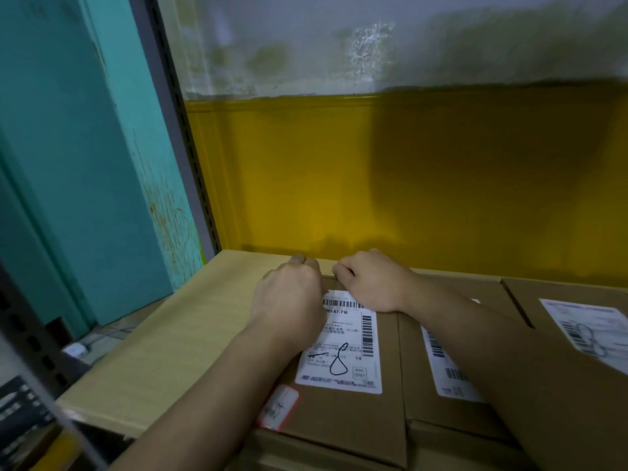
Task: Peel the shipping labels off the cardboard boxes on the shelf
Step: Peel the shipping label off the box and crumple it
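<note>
Task barely begun: three shipping labels seen, all flat on cardboard boxes. First label [343, 345] on leftmost box [339, 419]. Second label [445, 362] at 3 o'clock, partly hidden under right forearm. Third label [591, 331] further at 3 o'clock. Left hand [289, 294] and right hand [370, 283] curled at first label's 12 o'clock edge, close together — pinch on label cannot be told. Room given by shelf board [153, 334] at 9 o'clock. Yellow back panel [373, 181] close at 12 o'clock — peel judged best drawn toward 6.

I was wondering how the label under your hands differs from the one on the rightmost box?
The left hand and right hand cover the top edge of the near label; the rightmost label is untouched. The near label shows almost whole; the rightmost label is cut by the frame. Both are white, barcoded, pen-marked.
</note>
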Tool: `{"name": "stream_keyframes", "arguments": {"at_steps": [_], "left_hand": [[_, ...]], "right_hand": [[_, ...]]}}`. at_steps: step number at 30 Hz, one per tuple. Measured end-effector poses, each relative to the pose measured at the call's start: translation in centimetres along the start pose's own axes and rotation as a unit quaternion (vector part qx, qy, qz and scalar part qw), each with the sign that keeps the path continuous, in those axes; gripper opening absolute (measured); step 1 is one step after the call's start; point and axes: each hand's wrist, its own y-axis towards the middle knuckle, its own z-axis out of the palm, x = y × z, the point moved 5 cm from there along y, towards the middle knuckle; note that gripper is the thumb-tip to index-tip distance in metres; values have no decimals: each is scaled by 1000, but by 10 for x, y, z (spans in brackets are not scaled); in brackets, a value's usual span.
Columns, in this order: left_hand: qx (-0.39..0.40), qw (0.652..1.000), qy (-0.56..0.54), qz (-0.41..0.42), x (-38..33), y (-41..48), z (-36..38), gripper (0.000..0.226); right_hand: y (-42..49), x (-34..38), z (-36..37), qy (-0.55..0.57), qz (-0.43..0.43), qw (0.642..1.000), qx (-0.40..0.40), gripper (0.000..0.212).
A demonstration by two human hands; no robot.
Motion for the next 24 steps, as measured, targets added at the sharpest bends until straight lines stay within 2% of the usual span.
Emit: {"name": "stream_keyframes", "arguments": {"at_steps": [6, 10, 12, 15, 18, 24], "left_hand": [[-1, 998, -56, 25, 0, -1, -2, 25], [-77, 982, -170, 10, 7, -3, -8, 23], [-55, 987, -147, 25, 6, -3, -2, 7], [13, 997, -75, 16, 7, -1, 6, 34], [-11, 999, -21, 24, 2, -2, 2, 24], [-41, 998, -29, 40, -3, -1, 0, 12]], "right_hand": [[2, -5, -1, 13, 8, 1000, 0, 45], [4, -9, 0, 33, 19, 999, 13, 45], [4, -11, 0, 42, 19, 999, 16, 45], [3, -11, -1, 51, 20, 998, 18, 45], [3, -12, -1, 58, 19, 998, 21, 46], [4, -12, 0, 57, 25, 998, 24, 45]]}}
